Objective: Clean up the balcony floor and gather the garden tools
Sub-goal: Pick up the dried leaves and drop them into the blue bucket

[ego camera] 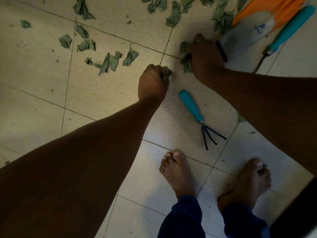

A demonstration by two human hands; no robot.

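Leaves [109, 61]: dry, scattered on tiled floor [42, 100], mostly top and left; not yet collected.
L hand [152, 83]: fist closed on some leaves, to carry them.
R hand [205, 57]: holds leaf bunch, next to orange dustpan [253, 12], prob. for dumping.
Tools: hand rake [197, 115] lies betw. arms; 2nd teal-handled tool [284, 35] by dustpan, both ungathered.

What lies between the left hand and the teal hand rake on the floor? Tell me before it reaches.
Nothing visible. The left hand, gripping a dry leaf, is just left of and above the teal hand rake, with only bare floor tile between them. The hand is already full, though, so the leaf would have to go first.
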